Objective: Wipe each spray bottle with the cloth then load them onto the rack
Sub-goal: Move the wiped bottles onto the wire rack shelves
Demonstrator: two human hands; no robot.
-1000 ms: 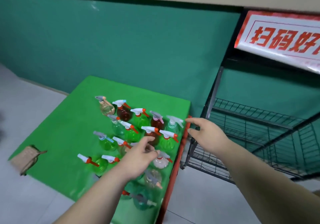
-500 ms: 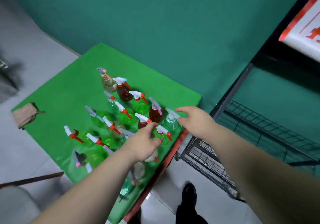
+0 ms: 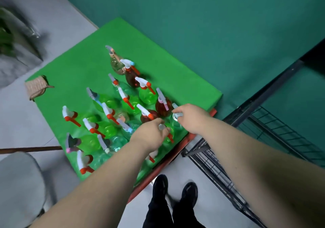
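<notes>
Both hands, merely reaching half a second ago, now grasp spray heads at the green table (image 3: 193, 87) edge nearest the wire rack (image 3: 228, 157): left hand (image 3: 151, 134) pinching a green bottle (image 3: 171, 131), right hand (image 3: 190, 117) curled round a pale bottle (image 3: 175, 116), red bottles (image 3: 163, 104) crowding just behind, cloth (image 3: 35, 88) lying well apart.

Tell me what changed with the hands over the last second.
The right hand came down and took hold of the clear bottle by its spray head; the left hand dropped and pinched the green bottle by its spray head. The other bottles and the cloth stayed put on the table.
</notes>
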